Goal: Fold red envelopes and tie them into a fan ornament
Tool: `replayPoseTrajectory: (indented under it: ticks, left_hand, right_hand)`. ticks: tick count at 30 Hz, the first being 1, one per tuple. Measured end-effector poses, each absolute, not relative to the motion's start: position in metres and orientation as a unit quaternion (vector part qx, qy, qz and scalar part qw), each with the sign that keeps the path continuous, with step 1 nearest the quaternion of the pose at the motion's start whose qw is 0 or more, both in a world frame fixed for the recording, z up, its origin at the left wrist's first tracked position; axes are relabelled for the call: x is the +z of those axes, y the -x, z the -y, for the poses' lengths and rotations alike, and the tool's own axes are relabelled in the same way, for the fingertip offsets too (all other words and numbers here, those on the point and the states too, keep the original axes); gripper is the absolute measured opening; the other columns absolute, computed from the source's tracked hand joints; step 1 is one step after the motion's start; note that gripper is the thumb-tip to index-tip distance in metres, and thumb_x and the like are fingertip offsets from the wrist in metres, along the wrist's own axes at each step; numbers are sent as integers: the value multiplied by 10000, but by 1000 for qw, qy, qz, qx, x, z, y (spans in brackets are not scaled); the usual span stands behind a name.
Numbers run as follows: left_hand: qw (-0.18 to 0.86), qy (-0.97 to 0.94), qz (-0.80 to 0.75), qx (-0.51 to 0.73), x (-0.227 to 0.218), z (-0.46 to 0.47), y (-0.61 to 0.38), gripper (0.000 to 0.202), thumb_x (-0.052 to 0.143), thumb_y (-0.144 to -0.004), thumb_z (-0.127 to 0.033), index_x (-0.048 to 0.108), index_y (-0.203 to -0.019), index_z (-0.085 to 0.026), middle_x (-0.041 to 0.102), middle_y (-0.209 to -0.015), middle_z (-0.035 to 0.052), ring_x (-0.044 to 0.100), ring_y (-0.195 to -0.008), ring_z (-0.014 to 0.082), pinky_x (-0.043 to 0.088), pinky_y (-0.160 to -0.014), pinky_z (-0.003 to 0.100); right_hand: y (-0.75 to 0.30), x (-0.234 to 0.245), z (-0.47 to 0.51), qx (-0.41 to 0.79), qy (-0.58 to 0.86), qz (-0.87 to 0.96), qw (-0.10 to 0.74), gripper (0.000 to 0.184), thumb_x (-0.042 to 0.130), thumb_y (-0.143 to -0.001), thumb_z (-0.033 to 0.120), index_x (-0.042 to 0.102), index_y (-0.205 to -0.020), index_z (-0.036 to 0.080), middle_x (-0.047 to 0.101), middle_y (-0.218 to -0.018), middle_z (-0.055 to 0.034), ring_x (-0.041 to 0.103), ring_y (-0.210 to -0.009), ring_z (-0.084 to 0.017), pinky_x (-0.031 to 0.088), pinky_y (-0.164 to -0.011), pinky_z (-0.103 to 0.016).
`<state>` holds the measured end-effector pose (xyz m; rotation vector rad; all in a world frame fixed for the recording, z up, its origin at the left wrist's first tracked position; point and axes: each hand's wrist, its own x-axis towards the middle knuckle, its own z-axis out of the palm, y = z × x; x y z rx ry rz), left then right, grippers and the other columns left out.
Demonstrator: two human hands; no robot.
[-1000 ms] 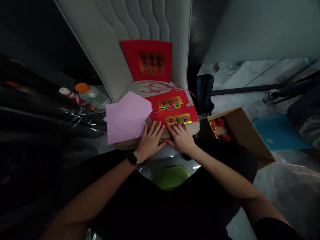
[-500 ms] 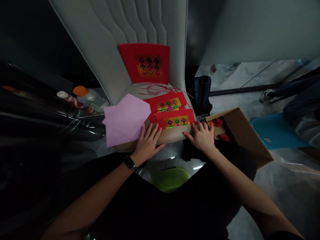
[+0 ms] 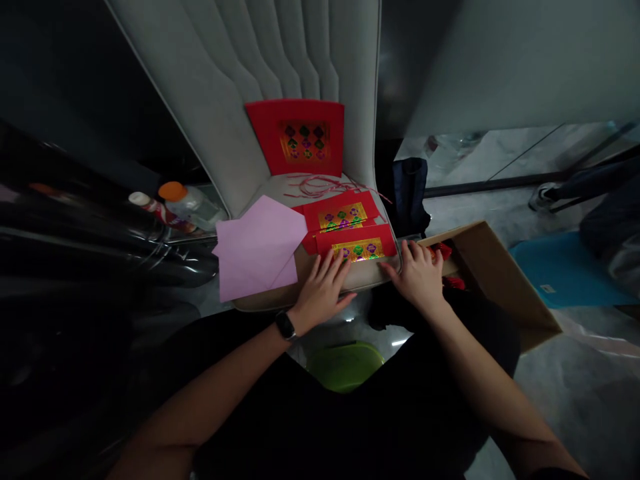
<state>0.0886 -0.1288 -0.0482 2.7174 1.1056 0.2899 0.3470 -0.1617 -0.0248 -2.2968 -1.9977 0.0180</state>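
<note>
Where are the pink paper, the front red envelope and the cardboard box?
Pink paper [image 3: 257, 250]: head view, middle of the top sheet.
Front red envelope [image 3: 356, 249]: head view, on its gold panel.
Cardboard box [image 3: 500, 283]: head view, on its side wall.

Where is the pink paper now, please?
In the head view, the pink paper lies over the left edge of the chair seat, beside the left hand.

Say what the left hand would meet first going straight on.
The lower red envelope with a gold foil panel, just ahead of the left hand, perhaps already touching; depth is unclear.

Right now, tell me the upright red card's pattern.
The red card shows gold foil with green and purple diamonds; head view.
</note>
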Motion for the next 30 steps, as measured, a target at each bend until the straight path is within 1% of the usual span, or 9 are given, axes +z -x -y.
replayPoseTrajectory:
  ticks: [2, 4, 6, 11, 17, 20, 24, 26, 30]
  left_hand:
    - [110, -916, -376, 86, -53, 126, -96, 842, 538, -1007, -532, 284, -1646, -45, 265, -1724, 241, 186, -1633, 381, 233, -1312, 581]
    - [116, -914, -381, 74, -59, 124, -98, 891, 571, -983, -503, 245, -1648, -9, 237, -1724, 267, 166, -1637, 376, 254, -1309, 557]
    - [112, -917, -377, 63, -64, 123, -95, 908, 585, -970, -488, 234, -1648, 3, 215, -1727, 273, 155, -1640, 369, 255, -1311, 540]
    - [86, -911, -400, 54, -62, 132, -83, 963, 529, -980, -628, 256, -1638, 20, 247, -1708, 292, 244, -1619, 371, 280, -1305, 524]
    - [75, -894, -440, 39, -47, 142, -61, 883, 559, -964, -578, 347, -1621, -27, 326, -1686, 276, 295, -1592, 426, 292, -1288, 591]
    - [75, -887, -454, 35, -32, 131, -49, 767, 591, -932, -599, 552, -1498, -83, 446, -1635, 248, 327, -1560, 490, 292, -1265, 657]
    - [72, -864, -492, 80, -9, 97, -49, 538, 558, -972, -544, 682, -1321, -154, 565, -1546, 196, 411, -1506, 488, 299, -1232, 711]
    - [77, -858, -491, 127, -4, 76, -58, 456, 516, -1016, -457, 661, -1337, -167, 596, -1502, 175, 497, -1443, 419, 355, -1219, 659]
    - [126, -894, -397, 167, -16, 41, -86, 348, 508, -1046, -350, 667, -1293, -164, 623, -1410, 155, 584, -1307, 299, 472, -1153, 492]
  right_hand:
    - [-325, -20, 162, 33, 676, 733, 69, 825, 506, -1003, 662, 433, -1595, 92, 488, -1607, -245, 431, -1495, -400, 194, -1257, -637]
    - [-304, -23, 163, 102, 574, 811, 53, 811, 504, -1010, 650, 437, -1598, 97, 447, -1649, -205, 392, -1546, -354, 220, -1287, -556]
    - [-293, -31, 163, 130, 559, 818, 43, 800, 464, -1030, 640, 426, -1604, 85, 409, -1669, -201, 365, -1571, -339, 205, -1302, -548]
    - [-321, -45, 166, 136, 675, 725, 14, 1003, 418, -984, 767, 342, -1623, -2, 330, -1677, -277, 325, -1592, -364, 190, -1306, -573]
    - [-346, -43, 170, 163, 707, 687, -42, 1148, 414, -916, 863, 224, -1663, 12, 222, -1715, -276, 230, -1626, -368, 185, -1296, -617]
    - [-344, -32, 162, 181, 711, 678, -51, 1088, 442, -922, 846, 305, -1645, 45, 290, -1696, -284, 294, -1601, -390, 205, -1274, -654]
    - [-352, -11, 131, 194, 726, 660, 9, 870, 475, -970, 763, 480, -1549, 113, 550, -1549, -258, 560, -1413, -400, 366, -1193, -617]
    - [-358, -7, 109, 188, 749, 633, 52, 756, 508, -992, 692, 519, -1514, 146, 650, -1433, -233, 646, -1299, -384, 477, -1096, -532]
    - [-362, -14, 70, 197, 768, 601, 102, 644, 659, -951, 506, 553, -1472, 143, 715, -1304, -216, 694, -1189, -356, 528, -1003, -443]
